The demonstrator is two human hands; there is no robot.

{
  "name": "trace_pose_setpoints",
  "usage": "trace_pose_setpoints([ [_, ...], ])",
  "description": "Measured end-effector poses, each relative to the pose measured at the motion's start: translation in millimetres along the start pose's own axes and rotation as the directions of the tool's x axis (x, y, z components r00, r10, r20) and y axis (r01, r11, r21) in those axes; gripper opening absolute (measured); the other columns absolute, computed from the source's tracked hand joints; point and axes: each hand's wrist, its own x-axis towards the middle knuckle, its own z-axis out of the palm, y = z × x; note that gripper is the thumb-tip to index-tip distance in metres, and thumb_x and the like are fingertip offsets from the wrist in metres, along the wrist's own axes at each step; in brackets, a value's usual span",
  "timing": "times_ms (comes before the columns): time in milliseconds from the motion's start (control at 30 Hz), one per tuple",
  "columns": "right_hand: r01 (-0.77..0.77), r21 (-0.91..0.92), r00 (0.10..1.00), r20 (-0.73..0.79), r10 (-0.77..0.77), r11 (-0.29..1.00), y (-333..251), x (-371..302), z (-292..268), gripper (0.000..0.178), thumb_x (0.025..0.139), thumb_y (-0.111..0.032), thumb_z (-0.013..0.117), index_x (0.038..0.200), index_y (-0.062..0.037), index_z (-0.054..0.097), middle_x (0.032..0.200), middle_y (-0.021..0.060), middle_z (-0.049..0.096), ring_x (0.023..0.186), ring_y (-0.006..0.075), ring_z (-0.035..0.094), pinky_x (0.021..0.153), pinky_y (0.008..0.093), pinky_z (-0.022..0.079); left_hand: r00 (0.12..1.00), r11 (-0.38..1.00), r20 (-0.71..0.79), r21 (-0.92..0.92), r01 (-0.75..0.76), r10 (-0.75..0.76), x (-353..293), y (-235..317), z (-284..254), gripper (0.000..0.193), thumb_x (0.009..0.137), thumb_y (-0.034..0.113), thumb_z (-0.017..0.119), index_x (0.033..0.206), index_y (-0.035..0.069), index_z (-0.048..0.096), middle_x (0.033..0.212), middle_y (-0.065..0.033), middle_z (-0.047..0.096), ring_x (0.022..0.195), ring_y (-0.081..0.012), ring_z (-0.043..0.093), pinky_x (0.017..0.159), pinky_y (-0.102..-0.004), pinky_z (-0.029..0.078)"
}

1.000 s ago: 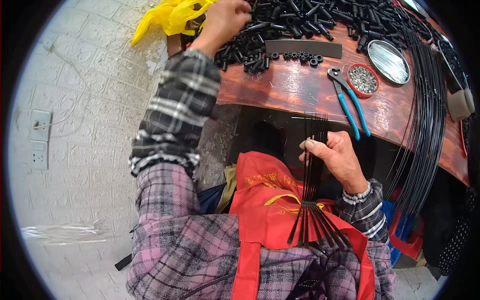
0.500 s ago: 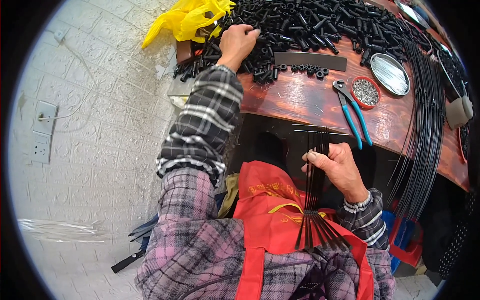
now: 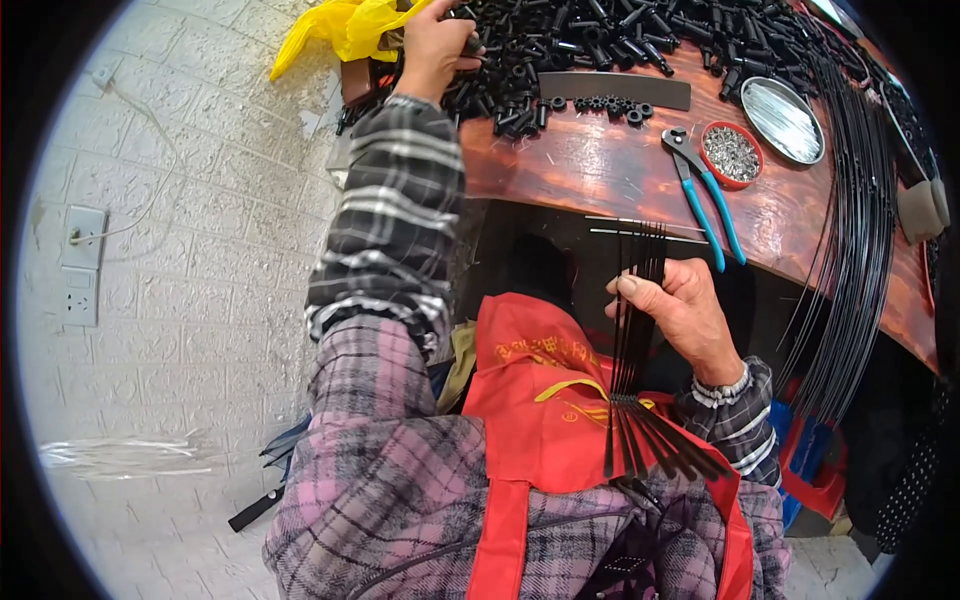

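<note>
My right hand is closed around a bundle of black umbrella ribs in front of my red apron. The ribs are gathered at a narrow point and fan out below it. Two thin silvery rods cross their upper ends. At the far left of the table, my left hand reaches into a big pile of small black tubular parts, beside a yellow plastic bag. Its fingers are curled on something dark that I cannot make out.
Blue-handled pliers lie near the table edge. Beyond them stand a red dish of small metal bits and an oval tray of silvery pins. Long black rods hang over the edge. A dark flat strip borders the pile.
My left hand has moved left and farther away, up against the yellow bag. The right hand still grips the ribs, and the view has shifted slightly.
</note>
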Motion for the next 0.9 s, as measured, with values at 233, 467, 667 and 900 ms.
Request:
trace_pose_setpoints([
  [233,0.017,0.026,1.000,0.011,-0.017,1.000,4,-2,5,0.020,0.080,-0.016,0.058,0.077,0.0031,0.061,0.063,0.0069,0.061,0.056,0.0104,0.057,0.051,0.0213,0.046,0.839,0.728,-0.204,0.622,-0.288,0.505,-140,-94,54,0.061,0.072,0.011,0.055,0.127,0.002,0.031,0.076,-0.0075,0.058,0.056,-0.0118,0.052,0.051,-0.0247,0.042],
  [467,0.017,0.037,1.000,-0.013,-0.017,0.999,4,-3,9,0.018,0.078,-0.014,0.057,0.069,0.0018,0.060,0.058,0.0030,0.057,0.052,0.0069,0.053,0.047,0.0208,0.042,0.904,0.741,-0.350,0.669,0.059,0.244,-144,-72,89,0.020,0.070,0.016,0.062,0.083,0.002,0.063,0.064,-0.0073,0.060,0.057,-0.0135,0.056,0.053,-0.0258,0.043],
  [667,0.022,0.037,0.999,-0.046,-0.020,0.999,2,-3,9,0.019,0.078,-0.014,0.057,0.068,0.0016,0.060,0.058,0.0033,0.058,0.052,0.0071,0.054,0.047,0.0212,0.043,0.898,0.304,-0.156,0.952,0.027,0.410,-122,-77,86,0.019,0.066,0.021,0.059,0.076,0.006,0.064,0.072,-0.0153,0.060,0.068,-0.0307,0.058,0.060,-0.0367,0.046],
  [900,-0.013,0.026,0.999,-0.049,0.014,1.000,-6,-6,10,0.019,0.079,-0.014,0.057,0.069,0.0018,0.060,0.058,0.0028,0.058,0.054,0.0078,0.055,0.048,0.0213,0.044,0.971,0.318,-0.186,0.939,0.130,0.153,-119,-66,86,0.020,0.064,0.021,0.059,0.076,0.006,0.064,0.080,-0.0171,0.058,0.078,-0.0330,0.056,0.068,-0.0390,0.044],
])
